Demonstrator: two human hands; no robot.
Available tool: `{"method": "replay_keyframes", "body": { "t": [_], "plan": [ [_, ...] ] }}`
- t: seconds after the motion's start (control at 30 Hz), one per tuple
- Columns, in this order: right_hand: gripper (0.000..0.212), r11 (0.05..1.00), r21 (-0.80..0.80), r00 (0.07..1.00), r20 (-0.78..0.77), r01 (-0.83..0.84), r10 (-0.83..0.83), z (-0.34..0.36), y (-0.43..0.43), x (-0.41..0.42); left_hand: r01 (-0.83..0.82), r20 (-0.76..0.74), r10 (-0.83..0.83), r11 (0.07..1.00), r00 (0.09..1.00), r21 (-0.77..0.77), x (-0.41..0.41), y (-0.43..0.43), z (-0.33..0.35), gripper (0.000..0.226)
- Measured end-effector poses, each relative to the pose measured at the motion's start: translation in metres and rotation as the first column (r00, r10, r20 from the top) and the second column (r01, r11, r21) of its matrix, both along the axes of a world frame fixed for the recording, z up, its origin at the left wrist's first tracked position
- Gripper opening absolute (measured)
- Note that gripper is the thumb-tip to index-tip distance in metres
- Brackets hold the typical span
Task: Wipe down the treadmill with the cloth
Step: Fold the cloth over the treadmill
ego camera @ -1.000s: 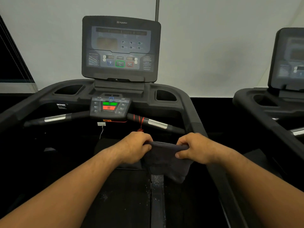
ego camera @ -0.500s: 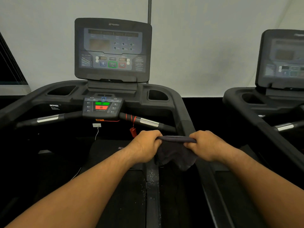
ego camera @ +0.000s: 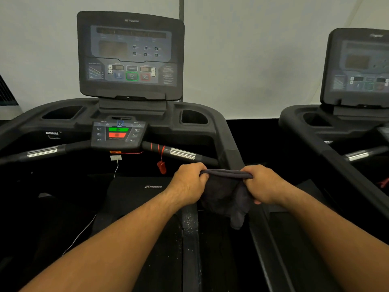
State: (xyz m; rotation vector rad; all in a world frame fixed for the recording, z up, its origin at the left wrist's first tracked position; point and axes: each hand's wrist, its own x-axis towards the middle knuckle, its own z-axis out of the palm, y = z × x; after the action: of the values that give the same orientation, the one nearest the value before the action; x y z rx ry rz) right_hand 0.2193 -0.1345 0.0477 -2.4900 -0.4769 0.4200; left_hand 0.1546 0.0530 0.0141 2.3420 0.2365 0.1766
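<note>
White wall behind black treadmill (ego camera: 221,131), left hand (ego camera: 189,183) and right hand (ego camera: 264,184) both clenched on dark cloth (ego camera: 226,194), stretched between them.

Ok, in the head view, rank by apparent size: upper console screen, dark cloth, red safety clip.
1. Upper console screen, largest.
2. Dark cloth, though it is nearer the camera.
3. Red safety clip, clearly smallest.

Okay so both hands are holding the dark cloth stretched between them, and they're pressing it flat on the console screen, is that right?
Not quite. Both hands, left and right, do hold the dark cloth stretched between them, but the head view shows it in the air near the right side rail, well below the console screen.
</note>
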Motion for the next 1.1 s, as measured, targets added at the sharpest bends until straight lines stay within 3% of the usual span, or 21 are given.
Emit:
{"method": "replay_keyframes", "body": {
  "t": [0.13,0.37,0.53,0.6,0.67,0.77,0.83,0.9,1.0,1.1],
  "plan": [
    [0.027,0.996,-0.076,0.996,0.079,-0.041,0.047,0.005,-0.008,0.007,0.029,0.053,-0.029,1.0,0.998,0.002,-0.001,-0.004,0.005,0.015],
    [0.031,0.998,-0.058,0.956,0.293,-0.01,0.027,0.025,-0.027,0.001,0.14,0.174,-0.119,0.983,0.978,-0.115,-0.011,-0.013,0.022,0.013],
    [0.018,0.931,-0.329,0.91,0.415,0.157,-0.007,0.033,-0.032,-0.027,0.129,0.13,-0.09,0.935,0.987,-0.332,-0.025,-0.02,0.024,0.013],
    [0.015,0.941,-0.271,0.921,0.378,0.202,-0.088,0.03,-0.033,-0.039,0.129,0.098,-0.099,0.92,0.99,-0.371,-0.035,-0.027,0.025,0.013],
    [0.015,0.97,-0.048,0.942,0.256,0.238,-0.218,0.027,-0.034,-0.049,0.128,0.074,-0.107,0.901,0.992,-0.415,-0.044,-0.033,0.026,0.013],
    [0.033,0.902,0.266,0.936,-0.009,0.341,-0.351,0.022,-0.038,-0.066,0.13,0.016,-0.138,0.881,0.99,-0.455,-0.059,-0.039,0.026,0.015],
    [0.035,0.843,0.375,0.918,-0.059,0.385,-0.393,0.016,-0.045,-0.076,0.134,-0.016,-0.164,0.855,0.986,-0.5,-0.068,-0.043,0.022,0.016],
    [0.031,0.845,0.386,0.909,0.038,0.371,-0.416,0.011,-0.054,-0.084,0.154,-0.002,-0.183,0.831,0.983,-0.534,-0.077,-0.049,0.021,0.017],
    [0.025,0.916,0.26,0.887,0.274,0.305,-0.373,0.011,-0.071,-0.107,0.202,0.055,-0.204,0.834,0.978,-0.513,-0.091,-0.061,0.016,0.015],
    [0.022,0.961,0.114,0.886,0.373,0.251,-0.275,0.015,-0.091,-0.122,0.247,0.104,-0.225,0.862,0.969,-0.442,-0.104,-0.076,0.016,0.014]
  ]
}}
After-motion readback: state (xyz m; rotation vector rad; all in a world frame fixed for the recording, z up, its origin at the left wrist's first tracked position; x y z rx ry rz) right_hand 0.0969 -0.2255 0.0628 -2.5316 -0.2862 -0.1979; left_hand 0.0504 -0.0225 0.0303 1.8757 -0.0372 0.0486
